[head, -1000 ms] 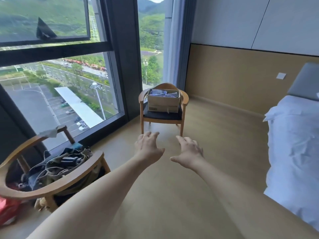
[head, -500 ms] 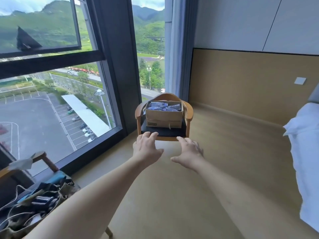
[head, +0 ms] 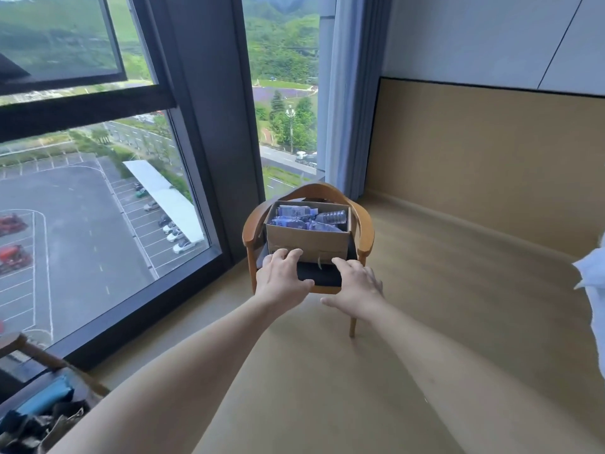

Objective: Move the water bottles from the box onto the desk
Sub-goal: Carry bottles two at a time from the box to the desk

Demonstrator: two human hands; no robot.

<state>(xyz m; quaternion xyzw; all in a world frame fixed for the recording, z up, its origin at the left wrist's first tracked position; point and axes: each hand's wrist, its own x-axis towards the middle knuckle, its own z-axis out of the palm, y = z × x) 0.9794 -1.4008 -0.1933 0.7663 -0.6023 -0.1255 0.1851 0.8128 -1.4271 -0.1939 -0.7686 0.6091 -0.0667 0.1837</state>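
We reach both bare arms forward from the bottom of the frame, palms down; our left hand (head: pixel 284 279) and right hand (head: pixel 355 287) sit side by side at center, fingers (head: pixel 340 264) loosely spread, holding nothing.

Open-topped brown cardboard box (head: pixel 307 241), rectangular, standing upright and square on the black seat cushion of a wooden armchair (head: pixel 367 231) by the window; its flaps are folded out of sight. Inside lie several clear plastic water bottles with blue-purple labels (head: pixel 296 213), resting on their sides in a loose heap that stays below the rim; their exact number cannot be told.
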